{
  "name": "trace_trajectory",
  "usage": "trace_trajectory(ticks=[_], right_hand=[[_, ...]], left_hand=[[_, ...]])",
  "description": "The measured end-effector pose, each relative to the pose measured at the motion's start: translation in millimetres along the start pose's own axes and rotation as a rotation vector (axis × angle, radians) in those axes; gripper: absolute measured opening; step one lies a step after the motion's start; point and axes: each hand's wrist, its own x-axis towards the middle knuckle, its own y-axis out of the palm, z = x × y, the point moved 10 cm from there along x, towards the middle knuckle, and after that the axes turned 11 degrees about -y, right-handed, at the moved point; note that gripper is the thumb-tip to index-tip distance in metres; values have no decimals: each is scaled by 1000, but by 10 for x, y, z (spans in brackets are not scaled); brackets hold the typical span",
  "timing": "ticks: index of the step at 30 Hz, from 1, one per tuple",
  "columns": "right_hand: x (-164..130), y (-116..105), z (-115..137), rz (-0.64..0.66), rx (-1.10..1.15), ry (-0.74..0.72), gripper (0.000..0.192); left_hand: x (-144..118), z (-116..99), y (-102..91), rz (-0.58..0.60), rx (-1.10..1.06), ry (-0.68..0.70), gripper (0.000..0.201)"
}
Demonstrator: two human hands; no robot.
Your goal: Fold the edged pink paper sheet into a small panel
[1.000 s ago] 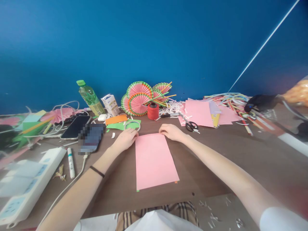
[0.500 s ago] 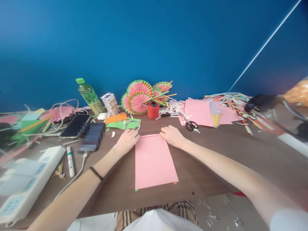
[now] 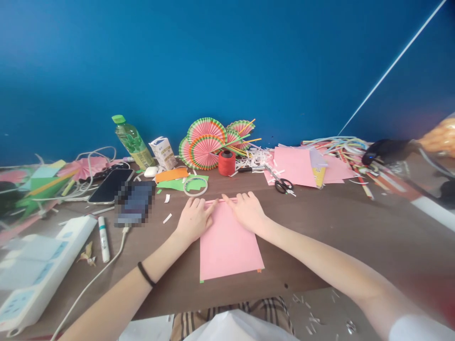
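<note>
Since the earlier frames both hands have slid inward from the corners of the flat pink rectangular paper sheet (image 3: 229, 244) onto its far edge. The left hand (image 3: 195, 219) and right hand (image 3: 245, 211) lie flat, fingers spread, pressing the matte sheet against the dark brown wood-grain surface (image 3: 355, 237); a narrow strip is folded along that edge. Behind stand a red thread spool (image 3: 226, 163) and pleated paper fans (image 3: 204, 144). No writing is legible.
</note>
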Motion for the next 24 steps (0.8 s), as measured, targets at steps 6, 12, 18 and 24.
trace_trajectory(ticks=[6, 12, 18, 24], right_hand=[[-35, 34, 2, 84, 13, 92, 47], [-184, 47, -158, -26, 73, 86, 42], [-156, 52, -395, -115, 243, 120, 28], [-9, 25, -577, -229, 513, 103, 9]], left_hand=[[21, 20, -9, 14, -6, -25, 44], [-75, 192, -25, -53, -91, -109, 38], [-31, 289, -18, -113, -141, -154, 28], [213, 332, 138, 3, -305, -151, 18]])
